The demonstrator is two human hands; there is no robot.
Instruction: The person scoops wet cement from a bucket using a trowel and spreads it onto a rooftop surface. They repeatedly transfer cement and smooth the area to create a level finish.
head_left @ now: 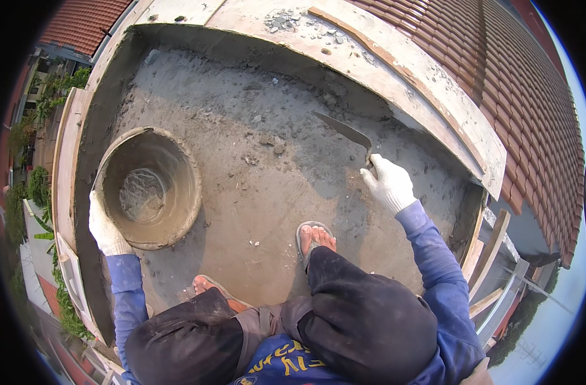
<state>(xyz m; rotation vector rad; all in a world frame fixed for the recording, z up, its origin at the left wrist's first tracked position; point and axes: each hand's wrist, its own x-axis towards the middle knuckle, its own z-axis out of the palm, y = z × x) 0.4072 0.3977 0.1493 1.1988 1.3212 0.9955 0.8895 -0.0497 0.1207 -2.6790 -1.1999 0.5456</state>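
Observation:
My left hand [105,224], in a white glove, grips the side of a round bucket [189,186] whose walls are coated with grey cement. The bucket tilts so that its mouth faces me, and a little wet residue shows at its bottom. In my right hand [390,185], also gloved in white, is the handle of a trowel [345,130]. Its pointed blade reaches out to the upper left, above the rough grey floor [254,192], apart from the bucket.
Low cement-faced walls topped with pale boards [395,70] enclose the floor. A wooden strip [402,67] and rubble [285,22] lie on the far board. Tiled roofs [530,102] rise beyond at right. My sandalled feet [315,237] stand close by; small crumbs [267,141] dot the floor.

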